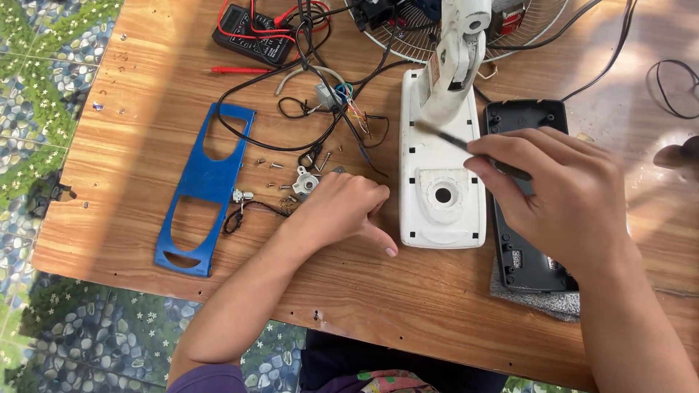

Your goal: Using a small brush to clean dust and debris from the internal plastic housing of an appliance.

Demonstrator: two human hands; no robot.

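My right hand [564, 193] grips a dark thin screwdriver [455, 140] whose tip hovers over the white fan base [440, 185], near the foot of the white neck [455, 62]. My left hand [342, 211] rests on the wooden table [145, 87], fingers curled over small parts beside a white knob piece [304, 180], thumb pointing toward the white base. Several loose screws [277, 166] lie just left of that hand.
A blue plastic panel [204, 191] lies at the left. A black cover [528, 251] sits right of the white base on a grey cloth [542, 300]. A multimeter [255, 33] with red probe [237, 70], tangled wires [342, 102] and a fan grille [510, 33] crowd the far edge.
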